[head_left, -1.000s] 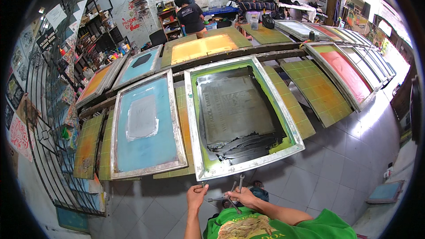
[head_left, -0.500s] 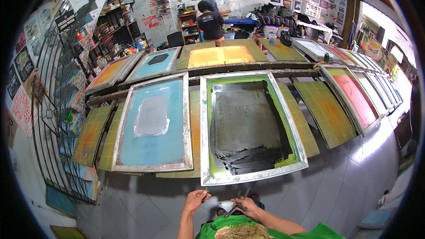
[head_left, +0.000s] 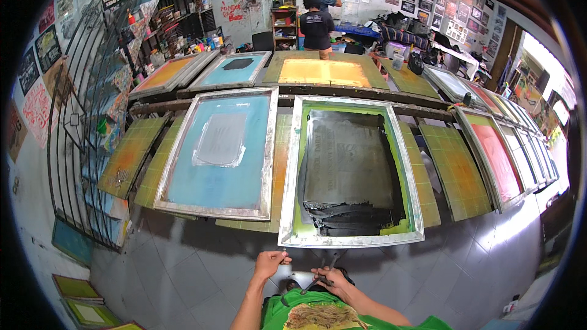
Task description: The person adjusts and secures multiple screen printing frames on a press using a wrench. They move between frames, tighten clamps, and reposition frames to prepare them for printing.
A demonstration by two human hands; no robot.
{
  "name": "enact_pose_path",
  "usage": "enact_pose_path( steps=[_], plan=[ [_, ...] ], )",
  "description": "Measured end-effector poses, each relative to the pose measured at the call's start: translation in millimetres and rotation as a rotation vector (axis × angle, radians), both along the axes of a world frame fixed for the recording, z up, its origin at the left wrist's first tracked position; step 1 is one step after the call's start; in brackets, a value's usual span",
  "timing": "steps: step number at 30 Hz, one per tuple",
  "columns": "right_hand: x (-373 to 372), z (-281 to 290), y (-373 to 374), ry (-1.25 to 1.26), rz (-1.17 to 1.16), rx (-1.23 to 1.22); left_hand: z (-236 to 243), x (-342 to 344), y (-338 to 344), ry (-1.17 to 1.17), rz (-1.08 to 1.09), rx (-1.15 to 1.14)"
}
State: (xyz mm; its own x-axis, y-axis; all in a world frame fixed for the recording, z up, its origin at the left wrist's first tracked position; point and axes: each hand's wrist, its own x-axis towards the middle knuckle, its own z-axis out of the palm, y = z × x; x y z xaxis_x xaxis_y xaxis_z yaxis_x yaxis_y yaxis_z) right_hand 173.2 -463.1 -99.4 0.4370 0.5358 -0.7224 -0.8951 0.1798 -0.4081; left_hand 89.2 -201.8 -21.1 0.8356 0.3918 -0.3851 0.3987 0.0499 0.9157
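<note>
A metal-framed printing screen with a green border and black ink pooled at its near end lies in front of me. My left hand hangs just below the screen's near left corner, fingers curled with nothing clearly in them. Close to my chest, my right hand grips a thin dark tool. A second screen with a light blue mesh and a grey patch lies to the left.
More framed screens fan out on the right and at the back. Another person stands at the far wall by shelves. A metal rack stands on the left. Grey tiled floor is below me.
The view has swung right, so the green screen sits more centred. Both hands stay low near my chest, the right one still holding the thin tool.
</note>
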Motion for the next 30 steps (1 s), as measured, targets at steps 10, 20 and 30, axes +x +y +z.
enact_pose_path(
  steps=[10, 20, 30],
  plan=[
    [0.1, 0.9, -1.4, -0.068, 0.044, -0.046, 9.3, 3.4, -11.0, 0.095, 0.124, 0.253],
    [-3.5, 7.3, -2.6, -0.073, 0.035, -0.042, 28.7, 3.1, -27.3, 0.136, 0.153, 0.254],
    [0.1, 13.8, 2.7, -0.030, 0.052, -0.063, 2.3, -0.6, -11.8, 0.035, 0.130, -0.031]
  ],
)
